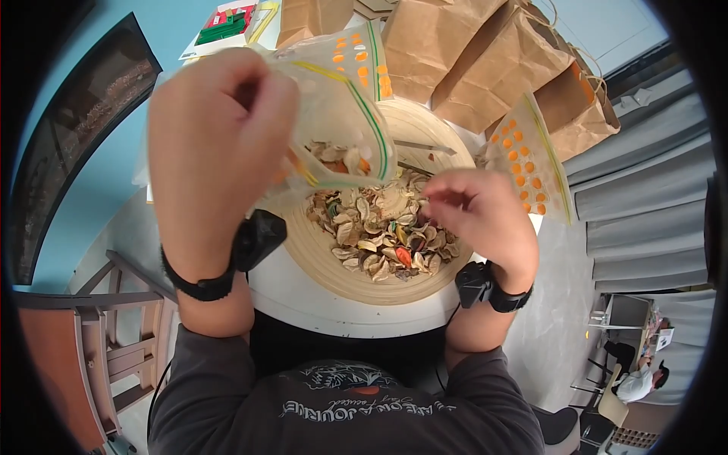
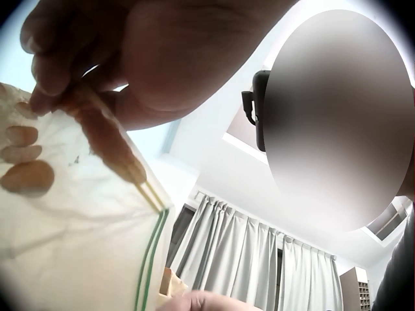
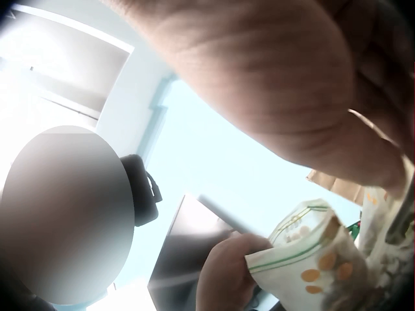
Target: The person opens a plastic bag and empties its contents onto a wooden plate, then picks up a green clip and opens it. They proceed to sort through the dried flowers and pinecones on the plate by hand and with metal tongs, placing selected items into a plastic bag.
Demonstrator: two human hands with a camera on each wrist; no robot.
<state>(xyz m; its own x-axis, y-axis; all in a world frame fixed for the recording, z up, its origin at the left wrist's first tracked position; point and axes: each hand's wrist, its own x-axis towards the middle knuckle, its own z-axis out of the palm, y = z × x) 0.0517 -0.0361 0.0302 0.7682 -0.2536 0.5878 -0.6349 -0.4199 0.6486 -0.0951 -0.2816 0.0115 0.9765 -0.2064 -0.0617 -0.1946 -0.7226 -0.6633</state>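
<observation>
My left hand (image 1: 216,140) is raised at the left and grips the rim of a translucent zip bag (image 2: 78,227) with orange oval prints. Its green-and-yellow mouth tilts toward the dish, and dried petals (image 1: 337,155) show inside. Over the right of the dish, my right hand (image 1: 485,216) pinches a slim grey metal tool (image 3: 403,210), which points toward the bag's mouth. Below both hands a heap of dried petals (image 1: 371,227), mostly beige with a few orange-red and green pieces, lies on the round woven dish (image 1: 318,262). The bag hides the dish's far left part.
Another metal strip (image 1: 425,147) lies across the dish's far part. Dotted zip bags stand behind the dish (image 1: 356,57) and at its right (image 1: 523,163). Brown paper bags (image 1: 478,61) line the back. A box with green packets (image 1: 227,26) sits back left. A person (image 1: 637,383) sits far right.
</observation>
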